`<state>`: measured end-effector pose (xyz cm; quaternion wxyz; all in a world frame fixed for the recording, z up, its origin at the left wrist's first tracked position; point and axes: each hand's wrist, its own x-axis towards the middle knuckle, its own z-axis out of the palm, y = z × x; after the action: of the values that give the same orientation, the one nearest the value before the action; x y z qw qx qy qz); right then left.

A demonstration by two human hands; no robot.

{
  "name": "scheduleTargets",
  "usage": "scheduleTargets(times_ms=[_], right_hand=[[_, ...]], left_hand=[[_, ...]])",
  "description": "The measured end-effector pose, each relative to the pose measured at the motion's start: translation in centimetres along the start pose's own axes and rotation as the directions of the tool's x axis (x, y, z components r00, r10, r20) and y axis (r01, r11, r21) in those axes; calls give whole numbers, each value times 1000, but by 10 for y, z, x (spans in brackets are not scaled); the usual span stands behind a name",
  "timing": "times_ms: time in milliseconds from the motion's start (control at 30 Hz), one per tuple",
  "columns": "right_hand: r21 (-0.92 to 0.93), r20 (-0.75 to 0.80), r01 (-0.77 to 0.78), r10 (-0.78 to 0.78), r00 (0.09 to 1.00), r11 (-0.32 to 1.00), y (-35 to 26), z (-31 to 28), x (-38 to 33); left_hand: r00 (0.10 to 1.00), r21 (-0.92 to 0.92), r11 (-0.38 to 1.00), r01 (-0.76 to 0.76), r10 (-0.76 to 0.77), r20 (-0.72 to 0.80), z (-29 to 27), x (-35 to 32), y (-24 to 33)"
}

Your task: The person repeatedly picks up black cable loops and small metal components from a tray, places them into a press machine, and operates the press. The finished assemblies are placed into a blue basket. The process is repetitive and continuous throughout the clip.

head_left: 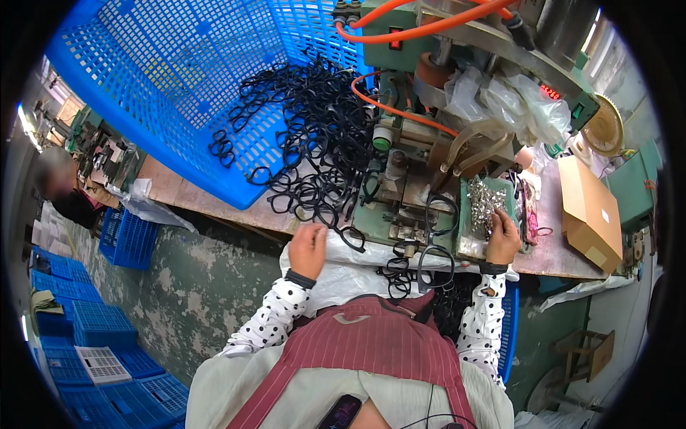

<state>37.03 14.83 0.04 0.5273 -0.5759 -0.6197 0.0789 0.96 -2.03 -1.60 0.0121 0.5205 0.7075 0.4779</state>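
Observation:
My left hand point(307, 250) is at the bench's front edge with its fingers curled closed. Its fingertips are beside a black eyeglass frame point(352, 239) at the near end of a heap; what they grip, if anything, is hidden. My right hand point(504, 239) reaches into a green tray point(464, 227), fingers pinched together over many small shiny metal parts point(484, 199). Whatever is between those fingertips is too small to make out. Between my hands, another black eyeglass frame point(434, 250) stands at the front of a green machine point(368, 218), with neither hand on it.
A large blue basket point(179, 93) lies tipped, black eyeglass frames point(314, 121) spilling onto the bench. Orange hoses point(421, 28) cross the machine. A cardboard box point(589, 214) stands at right. More frames point(400, 279) lie near my lap. Blue crates point(103, 325) and another person point(68, 193) are at left.

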Motion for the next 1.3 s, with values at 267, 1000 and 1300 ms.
scheduleTargets(times_ms=[267,1000,1300], right_hand=[[66,-84,-120,125,989,991,0,4,-1],[505,342,-198,16,939,840,-151,1,16],[647,390,-436,219,894,626,-171,20,3]], left_hand=[[976,334,942,-15,-60,211,25,22,3],[882,-217,855,-471,455,-124,-23,106,125],[988,-661,741,-116,152,-3,-10,136,182]])
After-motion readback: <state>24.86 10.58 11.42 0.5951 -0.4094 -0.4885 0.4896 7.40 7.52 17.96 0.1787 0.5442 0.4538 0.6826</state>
